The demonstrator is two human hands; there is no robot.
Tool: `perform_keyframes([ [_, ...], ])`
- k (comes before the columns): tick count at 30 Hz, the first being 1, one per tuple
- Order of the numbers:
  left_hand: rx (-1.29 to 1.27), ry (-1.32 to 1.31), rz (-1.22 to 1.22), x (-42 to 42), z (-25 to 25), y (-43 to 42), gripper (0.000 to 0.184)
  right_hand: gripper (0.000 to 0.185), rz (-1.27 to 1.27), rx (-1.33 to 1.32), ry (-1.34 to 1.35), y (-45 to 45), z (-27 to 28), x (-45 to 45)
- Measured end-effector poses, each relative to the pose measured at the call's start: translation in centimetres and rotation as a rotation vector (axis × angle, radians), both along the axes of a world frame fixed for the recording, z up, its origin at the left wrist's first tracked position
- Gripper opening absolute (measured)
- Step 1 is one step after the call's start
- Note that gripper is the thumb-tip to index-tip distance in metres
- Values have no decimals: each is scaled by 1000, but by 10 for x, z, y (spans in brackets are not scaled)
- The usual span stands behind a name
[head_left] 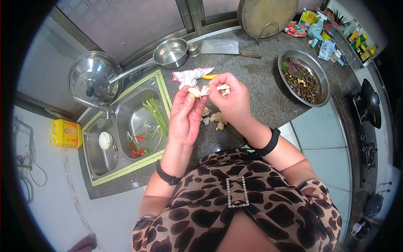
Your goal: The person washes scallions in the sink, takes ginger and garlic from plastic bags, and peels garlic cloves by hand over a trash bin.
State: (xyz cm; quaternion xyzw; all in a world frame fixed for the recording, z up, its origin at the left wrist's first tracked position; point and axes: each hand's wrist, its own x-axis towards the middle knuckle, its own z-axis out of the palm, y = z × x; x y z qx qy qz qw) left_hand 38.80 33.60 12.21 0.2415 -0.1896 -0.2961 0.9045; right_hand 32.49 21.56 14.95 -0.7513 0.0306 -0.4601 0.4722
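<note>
Above the counter, my left hand [184,115] pinches a pale garlic clove [194,92] between thumb and fingers. Papery skin [205,90] sticks up from the clove, between the two hands. My right hand [230,98] is closed, its thumb and forefinger at the skin, with more whitish garlic pieces [223,90] held against its curled fingers. Below the hands, a piece of ginger [218,119] lies on the counter beside small bits of peel [205,120].
A double sink [119,98] at left holds green stalks [156,113], red peppers [136,145] and a white bowl [105,140]. Behind the hands lie a cloth [191,77], a yellow-handled knife [212,77] and a cleaver [220,47]. A basin of shellfish [303,82] stands right.
</note>
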Motion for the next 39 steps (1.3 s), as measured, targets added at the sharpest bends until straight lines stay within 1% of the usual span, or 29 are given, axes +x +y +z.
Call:
perform_keyframes([
  [1, -31, 10, -29, 0, 0, 1, 21, 11, -14, 45, 8, -1, 0, 0],
  [5, -32, 2, -22, 0, 2, 2, 24, 10, 29, 74, 0, -3, 0, 1],
  [8, 30, -6, -12, 1, 5, 4, 27, 11, 68, 74, 2, -3, 0, 0],
  [10, 32, 20, -74, 1, 8, 5, 29, 10, 51, -11, -10, -2, 2, -2],
  [11, 32, 21, -73, 2, 6, 5, 29, 10, 53, -10, -9, -2, 2, -2],
  [13, 159, -71, 19, 4, -1, 3, 30, 10, 47, -70, -4, -2, 2, -2],
  [14, 159, -71, 19, 5, -1, 3, 30, 10, 47, -70, -4, -4, 1, -2],
  [16, 176, -10, -4, 5, 2, 4, 31, 7, 74, 13, 26, -7, -1, -1],
  [17, 178, -8, -4, 6, 3, 4, 31, 7, 73, 14, 28, -9, -1, 0],
  [20, 216, -42, -43, 11, 0, 7, 33, 8, 139, 280, 141, -22, -8, 5],
  [21, 286, -71, -32, 18, -6, 6, 33, 8, 138, 285, 152, -28, -10, 6],
  [22, 358, -96, -24, 24, -13, 6, 34, 10, 270, 518, 246, -36, -12, 7],
  [23, 467, -140, 15, 34, -23, 5, 31, 12, 397, 758, 342, -41, -16, 9],
  [25, 728, -274, 119, 59, -63, 5, 29, 15, 419, 825, 375, -52, -34, 18],
  [26, 733, -267, 116, 71, -84, 6, 29, 14, 476, 903, 397, -55, -37, 18],
  [28, 1120, -599, 267, 85, -119, 8, 22, 13, 572, 1031, 437, -59, -45, 18],
  [29, 1122, -597, 265, 87, -131, 8, 22, 13, 571, 1034, 440, -61, -50, 20],
  [31, 1349, -994, 423, 86, -146, 9, 18, 9, 581, 1118, 470, -63, -59, 22],
  [33, 1335, -1038, 439, 86, -151, 8, 16, 8, 617, 1113, 483, -67, -63, 23],
  [35, 1223, -1254, 641, 83, -148, 5, 15, 6, 652, 1104, 494, -67, -64, 23],
  [36, 1223, -1253, 638, 81, -144, 3, 15, 5, 641, 1116, 504, -64, -60, 23],
  [38, 1114, -1267, 548, 77, -137, -1, 17, 4, 629, 1130, 518, -62, -57, 23],
  [39, 1116, -1265, 546, 73, -132, -3, 17, 4, 647, 1122, 527, -61, -57, 24],
])
